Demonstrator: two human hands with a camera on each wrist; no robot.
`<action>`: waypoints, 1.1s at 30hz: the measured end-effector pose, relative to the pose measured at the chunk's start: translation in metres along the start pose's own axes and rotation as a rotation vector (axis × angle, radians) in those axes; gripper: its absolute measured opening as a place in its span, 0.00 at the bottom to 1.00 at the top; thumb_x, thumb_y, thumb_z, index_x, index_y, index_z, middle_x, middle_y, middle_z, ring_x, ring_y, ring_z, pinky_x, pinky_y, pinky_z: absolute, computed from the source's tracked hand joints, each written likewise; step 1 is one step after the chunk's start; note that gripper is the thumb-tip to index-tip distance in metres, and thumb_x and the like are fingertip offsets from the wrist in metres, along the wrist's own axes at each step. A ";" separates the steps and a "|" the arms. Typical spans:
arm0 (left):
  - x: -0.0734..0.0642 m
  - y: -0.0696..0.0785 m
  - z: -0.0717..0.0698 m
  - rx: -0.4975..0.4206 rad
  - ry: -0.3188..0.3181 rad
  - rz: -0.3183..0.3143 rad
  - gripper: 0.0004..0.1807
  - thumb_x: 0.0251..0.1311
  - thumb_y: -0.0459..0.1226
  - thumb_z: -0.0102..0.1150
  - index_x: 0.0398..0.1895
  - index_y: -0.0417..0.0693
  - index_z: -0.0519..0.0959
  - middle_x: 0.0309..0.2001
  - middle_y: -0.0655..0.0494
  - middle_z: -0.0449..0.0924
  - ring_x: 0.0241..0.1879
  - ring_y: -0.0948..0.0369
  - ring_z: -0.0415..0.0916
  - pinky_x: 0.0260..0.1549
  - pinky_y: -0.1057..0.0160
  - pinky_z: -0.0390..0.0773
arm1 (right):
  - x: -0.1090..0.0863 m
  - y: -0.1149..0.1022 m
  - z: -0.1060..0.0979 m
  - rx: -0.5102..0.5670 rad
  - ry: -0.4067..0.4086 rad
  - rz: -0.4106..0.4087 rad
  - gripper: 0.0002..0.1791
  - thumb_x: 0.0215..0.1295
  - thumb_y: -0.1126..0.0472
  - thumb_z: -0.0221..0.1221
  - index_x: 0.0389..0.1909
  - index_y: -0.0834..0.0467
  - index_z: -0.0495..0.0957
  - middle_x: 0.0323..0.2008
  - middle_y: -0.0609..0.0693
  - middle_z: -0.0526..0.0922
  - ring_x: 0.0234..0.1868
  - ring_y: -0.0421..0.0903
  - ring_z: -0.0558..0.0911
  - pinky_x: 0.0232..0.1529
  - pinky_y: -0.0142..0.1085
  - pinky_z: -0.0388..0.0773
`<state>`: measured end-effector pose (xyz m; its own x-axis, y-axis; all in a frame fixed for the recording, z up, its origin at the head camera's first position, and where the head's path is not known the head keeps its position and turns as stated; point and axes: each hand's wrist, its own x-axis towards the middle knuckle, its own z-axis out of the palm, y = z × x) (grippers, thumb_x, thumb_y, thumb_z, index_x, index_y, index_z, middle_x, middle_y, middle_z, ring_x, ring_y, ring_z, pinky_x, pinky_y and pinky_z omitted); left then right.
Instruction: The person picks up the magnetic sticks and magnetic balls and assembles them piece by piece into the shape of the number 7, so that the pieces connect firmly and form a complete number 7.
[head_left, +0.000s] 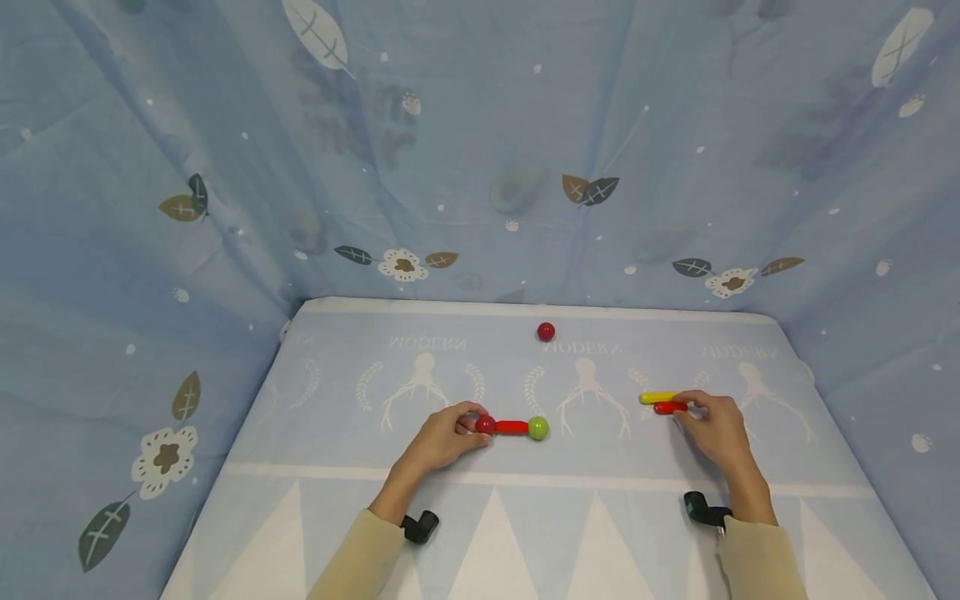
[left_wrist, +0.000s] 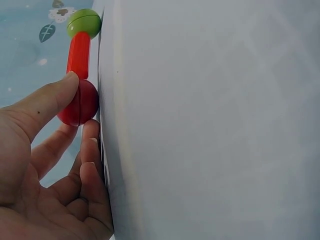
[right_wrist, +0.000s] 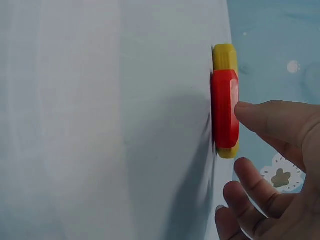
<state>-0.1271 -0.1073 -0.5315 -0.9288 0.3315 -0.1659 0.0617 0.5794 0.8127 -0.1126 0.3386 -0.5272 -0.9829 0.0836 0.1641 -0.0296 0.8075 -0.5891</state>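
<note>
In the head view my left hand (head_left: 444,435) pinches a dark red ball (head_left: 486,424) between thumb and fingers. A red stick (head_left: 512,427) runs in line from that ball to a green ball (head_left: 537,428). My thumb partly covers where the stick meets the red ball (left_wrist: 86,102) in the left wrist view. Over on the right, my right hand (head_left: 715,429) has its thumb and forefinger at a second red stick (head_left: 666,407), which lies alongside a yellow stick (head_left: 654,398). The thumb touches this red stick (right_wrist: 226,109) in the right wrist view; the forefinger's tip is hidden.
Another dark red ball (head_left: 546,332) lies near the far edge of the patterned table (head_left: 480,500). Blue printed cloth (head_left: 480,150) hangs behind the table and on both sides.
</note>
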 end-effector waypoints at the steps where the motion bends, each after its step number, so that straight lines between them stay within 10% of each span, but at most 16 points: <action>1: 0.000 0.000 0.000 0.000 -0.001 0.000 0.21 0.58 0.44 0.73 0.54 0.54 0.80 0.37 0.60 0.78 0.36 0.61 0.74 0.35 0.60 0.77 | 0.000 0.001 0.000 -0.006 -0.008 0.003 0.13 0.61 0.70 0.66 0.47 0.67 0.82 0.45 0.72 0.79 0.38 0.61 0.72 0.37 0.51 0.71; 13: -0.002 0.000 0.000 -0.005 0.003 0.008 0.19 0.59 0.43 0.72 0.53 0.55 0.81 0.37 0.60 0.78 0.36 0.61 0.74 0.34 0.60 0.76 | -0.003 0.003 0.003 -0.047 -0.125 0.067 0.16 0.61 0.66 0.67 0.48 0.68 0.80 0.41 0.69 0.75 0.38 0.60 0.71 0.32 0.45 0.68; 33: -0.002 0.002 -0.002 -0.003 0.003 0.014 0.20 0.58 0.42 0.72 0.54 0.55 0.81 0.36 0.60 0.78 0.35 0.61 0.74 0.33 0.60 0.76 | -0.009 -0.025 0.008 0.031 -0.096 0.003 0.15 0.59 0.68 0.69 0.48 0.65 0.84 0.43 0.65 0.80 0.41 0.59 0.75 0.39 0.49 0.74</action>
<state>-0.1261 -0.1082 -0.5287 -0.9291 0.3369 -0.1528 0.0732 0.5722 0.8168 -0.1047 0.3130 -0.5206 -0.9959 0.0280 0.0864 -0.0310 0.7887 -0.6139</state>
